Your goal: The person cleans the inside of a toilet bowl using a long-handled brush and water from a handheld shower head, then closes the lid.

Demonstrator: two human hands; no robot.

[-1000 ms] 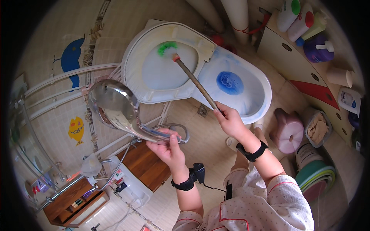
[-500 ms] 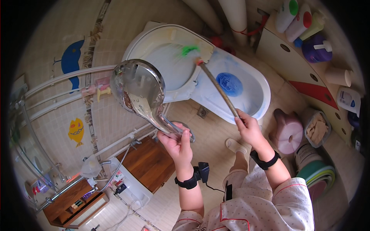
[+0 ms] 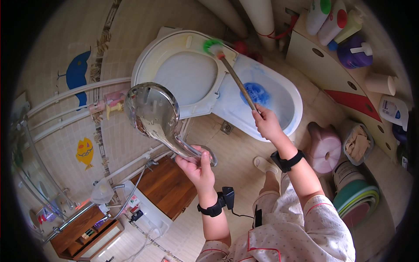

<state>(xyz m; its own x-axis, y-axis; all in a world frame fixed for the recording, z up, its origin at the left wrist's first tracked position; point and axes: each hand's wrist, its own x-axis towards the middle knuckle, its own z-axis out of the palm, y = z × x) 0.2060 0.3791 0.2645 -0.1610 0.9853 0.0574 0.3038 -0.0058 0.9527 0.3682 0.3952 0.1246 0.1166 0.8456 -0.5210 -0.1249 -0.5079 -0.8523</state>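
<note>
Silvery ladle [image 3: 153, 107] — in left hand [image 3: 199, 172], brush [image 3: 237, 81] — in right hand [image 3: 268, 125]

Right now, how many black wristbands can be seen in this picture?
2: one wristband below the left hand, which holds the shiny scoop; another wristband below the right hand, which holds the long-handled brush.

Shiny metal ladle [image 3: 152, 104] near, and green-bristled, brown-handled brush [image 3: 233, 75] aslant over, the white toilet [image 3: 297, 105]

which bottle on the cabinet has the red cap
The pale pink bottle, between the green-capped white bottle and the yellowish bottle; of these three, only its cap is red.
</note>
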